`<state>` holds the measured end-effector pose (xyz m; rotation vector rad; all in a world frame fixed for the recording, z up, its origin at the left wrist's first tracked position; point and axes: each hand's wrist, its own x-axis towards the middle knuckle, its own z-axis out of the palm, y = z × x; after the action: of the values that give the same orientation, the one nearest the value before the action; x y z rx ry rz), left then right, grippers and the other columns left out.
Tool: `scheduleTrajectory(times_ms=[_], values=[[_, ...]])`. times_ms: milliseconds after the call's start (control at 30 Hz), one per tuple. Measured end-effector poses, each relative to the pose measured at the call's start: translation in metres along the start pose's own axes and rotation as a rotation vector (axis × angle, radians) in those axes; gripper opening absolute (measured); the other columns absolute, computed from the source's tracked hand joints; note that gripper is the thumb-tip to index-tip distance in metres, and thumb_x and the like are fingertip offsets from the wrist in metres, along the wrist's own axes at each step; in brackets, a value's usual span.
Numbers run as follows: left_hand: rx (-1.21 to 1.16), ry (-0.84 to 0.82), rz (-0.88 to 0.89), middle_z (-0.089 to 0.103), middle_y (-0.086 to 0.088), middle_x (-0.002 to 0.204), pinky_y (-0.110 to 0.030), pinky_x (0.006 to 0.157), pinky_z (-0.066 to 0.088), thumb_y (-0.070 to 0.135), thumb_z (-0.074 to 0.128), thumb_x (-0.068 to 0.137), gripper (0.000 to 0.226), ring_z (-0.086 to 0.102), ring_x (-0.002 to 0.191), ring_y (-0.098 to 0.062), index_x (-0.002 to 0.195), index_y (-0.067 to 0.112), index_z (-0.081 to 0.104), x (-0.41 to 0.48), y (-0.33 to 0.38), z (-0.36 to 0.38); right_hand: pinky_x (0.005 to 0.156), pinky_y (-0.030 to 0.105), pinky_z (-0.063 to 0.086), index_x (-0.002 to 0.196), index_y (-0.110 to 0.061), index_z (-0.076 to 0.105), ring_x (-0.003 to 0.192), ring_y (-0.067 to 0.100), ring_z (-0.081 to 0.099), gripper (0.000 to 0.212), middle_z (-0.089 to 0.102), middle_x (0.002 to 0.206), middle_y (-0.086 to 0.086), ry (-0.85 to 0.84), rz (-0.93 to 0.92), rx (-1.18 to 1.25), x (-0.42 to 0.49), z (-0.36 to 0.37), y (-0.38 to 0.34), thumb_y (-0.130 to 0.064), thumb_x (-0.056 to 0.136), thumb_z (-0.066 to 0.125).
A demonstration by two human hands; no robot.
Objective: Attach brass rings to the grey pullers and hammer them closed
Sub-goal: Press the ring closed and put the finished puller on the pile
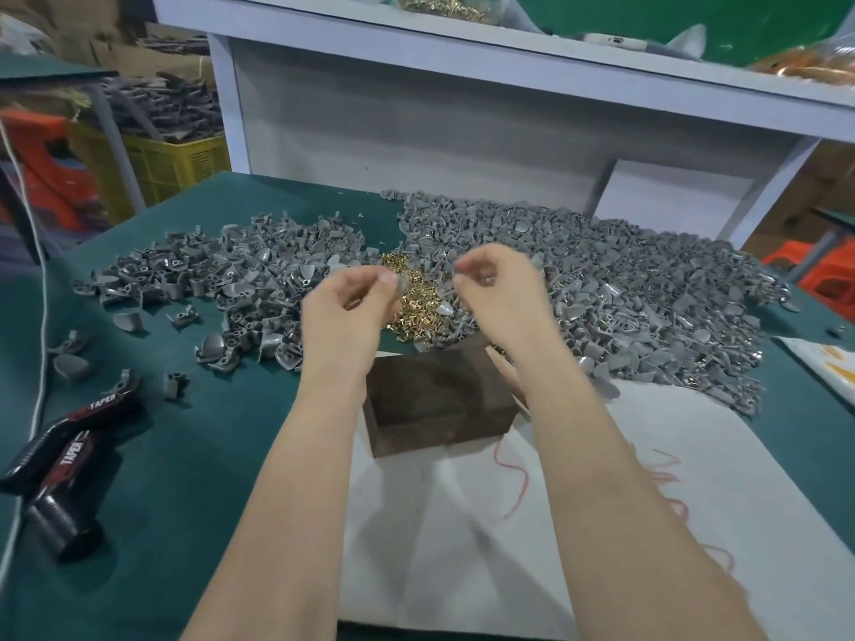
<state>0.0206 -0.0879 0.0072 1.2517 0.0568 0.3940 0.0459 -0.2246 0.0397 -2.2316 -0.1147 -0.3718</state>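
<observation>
Two heaps of grey pullers lie on the green table, one at the left (222, 270) and a larger one at the right (638, 289). Between them sits a small pile of brass rings (414, 298). My left hand (347, 312) hovers over the rings and pinches a grey puller (401, 283) at its fingertips. My right hand (499, 293) is raised beside it with fingers curled, pinching something small that is too blurred to name. A dark wooden block (439, 409) stands just below my wrists. No hammer shows.
A black tool marked TAPER (69, 451) lies at the left front beside a white cord (41, 344). Grey cloth (462, 525) with red thread covers the front. A white shelf (509, 62) rises behind; a yellow crate (171, 164) stands at the far left.
</observation>
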Motion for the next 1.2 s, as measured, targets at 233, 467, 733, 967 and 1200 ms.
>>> scheduleTrajectory(times_ms=[233, 467, 733, 967, 1200], values=[[-0.079, 0.223, -0.059, 0.070, -0.005, 0.091, -0.021, 0.078, 0.049, 0.009, 0.066, 0.087, 0.010, 0.066, 0.085, -0.013, 0.081, 0.017, 0.066, 0.007, -0.006, -0.004, 0.087, 0.037, 0.051, 0.105, -0.012, 0.067, 0.095, 0.027, 0.062, 0.022, 0.066, 0.107, 0.009, -0.344, 0.077, -0.574, 0.033, 0.066, 0.013, -0.015, 0.083, 0.065], [-0.092, 0.222, -0.087, 0.069, 0.001, 0.083, -0.019, 0.076, 0.048, 0.008, 0.062, 0.090, 0.011, 0.066, 0.086, -0.013, 0.083, 0.017, 0.066, 0.008, -0.009, -0.004, 0.076, 0.032, 0.042, 0.073, -0.011, 0.043, 0.084, 0.029, 0.049, 0.018, 0.050, 0.091, 0.011, -0.481, 0.104, -0.766, 0.054, 0.096, 0.017, -0.011, 0.085, 0.056], [0.403, -0.102, 0.073, 0.068, 0.006, 0.083, -0.025, 0.080, 0.049, 0.017, 0.066, 0.087, 0.007, 0.063, 0.081, -0.007, 0.083, 0.023, 0.066, -0.003, -0.003, 0.003, 0.067, 0.025, 0.048, 0.075, -0.023, 0.058, 0.074, 0.013, 0.062, 0.017, 0.066, 0.083, -0.002, -0.110, 0.100, -0.029, 0.022, 0.024, 0.013, -0.014, 0.089, 0.062], [1.043, -0.430, 0.107, 0.060, 0.016, 0.079, -0.037, 0.095, 0.038, 0.030, 0.065, 0.086, 0.012, 0.060, 0.094, -0.013, 0.077, 0.032, 0.059, -0.023, -0.006, 0.019, 0.066, 0.013, 0.049, 0.077, -0.021, 0.065, 0.069, 0.004, 0.060, 0.025, 0.067, 0.076, -0.001, -0.056, 0.103, 0.196, -0.040, -0.035, 0.033, 0.002, 0.086, 0.062], [0.984, -0.450, 0.184, 0.057, 0.014, 0.092, -0.040, 0.096, 0.039, 0.032, 0.067, 0.083, 0.014, 0.054, 0.096, -0.012, 0.085, 0.040, 0.055, -0.024, 0.000, 0.018, 0.086, 0.033, 0.051, 0.091, -0.021, 0.059, 0.089, 0.019, 0.062, 0.025, 0.065, 0.089, 0.001, -0.021, -0.015, 0.158, -0.051, -0.016, 0.035, 0.003, 0.085, 0.060]])
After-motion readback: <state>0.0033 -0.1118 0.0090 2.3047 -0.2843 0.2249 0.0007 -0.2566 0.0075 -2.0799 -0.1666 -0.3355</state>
